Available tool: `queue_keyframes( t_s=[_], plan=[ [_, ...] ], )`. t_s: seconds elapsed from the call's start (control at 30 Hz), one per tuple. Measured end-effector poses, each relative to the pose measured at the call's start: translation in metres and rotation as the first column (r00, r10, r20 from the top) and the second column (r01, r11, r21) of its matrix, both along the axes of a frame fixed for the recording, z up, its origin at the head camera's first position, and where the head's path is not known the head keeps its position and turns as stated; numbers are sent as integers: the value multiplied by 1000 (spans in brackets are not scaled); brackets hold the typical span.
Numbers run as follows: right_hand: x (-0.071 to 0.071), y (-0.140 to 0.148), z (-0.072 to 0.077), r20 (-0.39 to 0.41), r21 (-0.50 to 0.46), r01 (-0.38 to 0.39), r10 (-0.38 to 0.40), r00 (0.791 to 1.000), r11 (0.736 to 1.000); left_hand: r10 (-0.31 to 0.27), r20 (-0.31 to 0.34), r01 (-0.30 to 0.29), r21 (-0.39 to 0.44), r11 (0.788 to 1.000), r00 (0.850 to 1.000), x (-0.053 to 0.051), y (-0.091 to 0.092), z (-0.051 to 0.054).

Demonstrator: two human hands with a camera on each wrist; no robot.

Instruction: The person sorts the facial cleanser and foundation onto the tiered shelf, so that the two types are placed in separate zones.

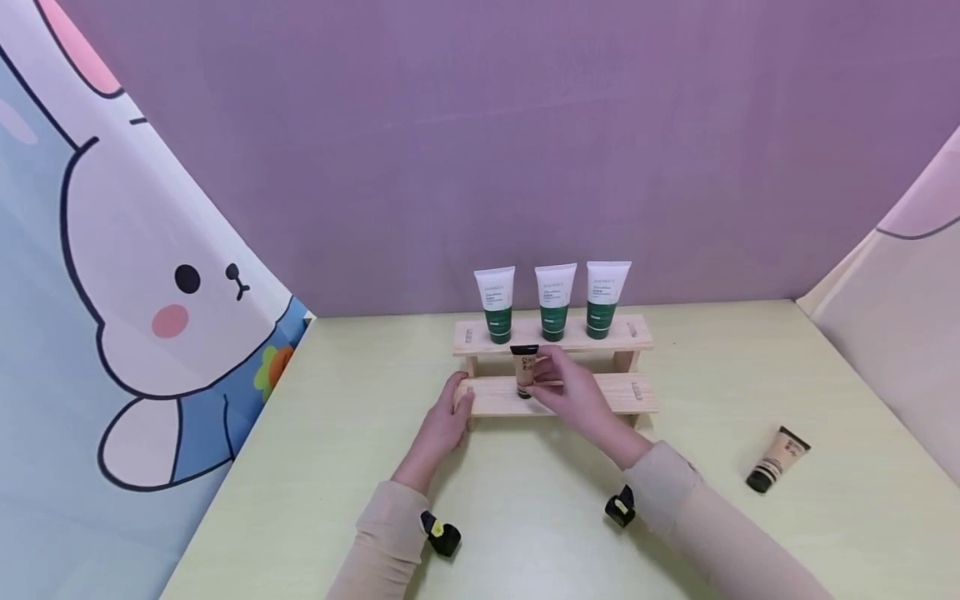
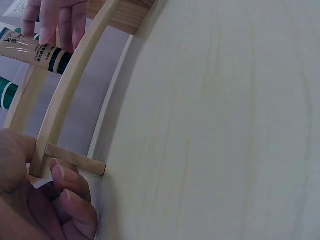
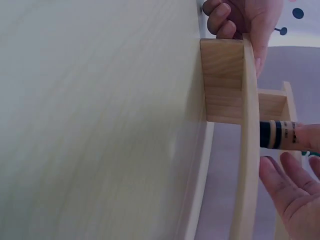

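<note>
A small beige cosmetic tube with a black crimped end on top and a dark cap stands cap-down on the lower step of a two-tier wooden shelf. My right hand holds it from the right, one finger lying across its body in the right wrist view; some fingertips stand off to the side. My left hand grips the left end of the lower step, thumb against the board and fingers curled beneath, as the left wrist view shows. White-and-green tubes stand in a row on the upper step.
Another beige tube with a dark cap lies on its side on the pale table at the right. A purple backdrop rises behind the shelf. A cloth printed with a cartoon rabbit hangs on the left.
</note>
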State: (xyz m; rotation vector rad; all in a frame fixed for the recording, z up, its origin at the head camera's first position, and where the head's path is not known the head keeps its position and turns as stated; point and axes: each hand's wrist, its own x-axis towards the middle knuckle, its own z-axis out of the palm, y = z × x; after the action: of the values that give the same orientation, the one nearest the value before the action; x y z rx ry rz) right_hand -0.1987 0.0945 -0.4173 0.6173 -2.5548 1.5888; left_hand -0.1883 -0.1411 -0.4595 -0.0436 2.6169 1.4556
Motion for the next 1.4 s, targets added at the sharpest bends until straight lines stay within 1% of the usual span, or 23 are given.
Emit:
queue_keyframes(
  t_s=[0.1, 0.2, 0.33, 0.53, 0.73, 0.83, 1.0, 1.13, 1.23, 1.4],
  plan=[
    [6, 13, 2, -9, 18, 16, -16, 1000, 1000, -1, -2, 1, 8, 1000, 1000, 1, 1, -1],
    [14, 29, 5, -33, 17, 31, -31, 999, 999, 0, -5, 0, 11, 1000, 1000, 1, 2, 0],
    [24, 51, 8, -50, 43, 70, -67, 996, 997, 0, -2, 0, 14, 1000, 1000, 1, 1, -1],
    [39, 85, 11, -71, 122, 111, -103, 992, 986, -8, 0, 8, 29, 1000, 1000, 0, -1, -1],
    [58, 119, 10, -95, 195, 154, -138, 986, 969, -9, 2, 9, 16, 1000, 1000, 0, -1, -1],
    [68, 136, 10, -127, 241, 206, -180, 975, 948, -5, 4, 5, 11, 1000, 1000, 1, 0, 0],
    [81, 164, 8, -178, 322, 314, -268, 947, 893, -3, 2, 3, 4, 1000, 1000, 0, 0, 0],
    [91, 185, 3, -189, 371, 364, -314, 930, 854, -5, 5, 5, 10, 1000, 1000, 0, 0, -1],
    [97, 200, 0, -186, 397, 390, -343, 921, 831, -9, 12, 9, 18, 1000, 1000, 1, 0, -2],
    [105, 223, -7, -181, 469, 429, -392, 902, 772, -14, 17, 14, 19, 1000, 1000, 1, 0, -2]
  ],
)
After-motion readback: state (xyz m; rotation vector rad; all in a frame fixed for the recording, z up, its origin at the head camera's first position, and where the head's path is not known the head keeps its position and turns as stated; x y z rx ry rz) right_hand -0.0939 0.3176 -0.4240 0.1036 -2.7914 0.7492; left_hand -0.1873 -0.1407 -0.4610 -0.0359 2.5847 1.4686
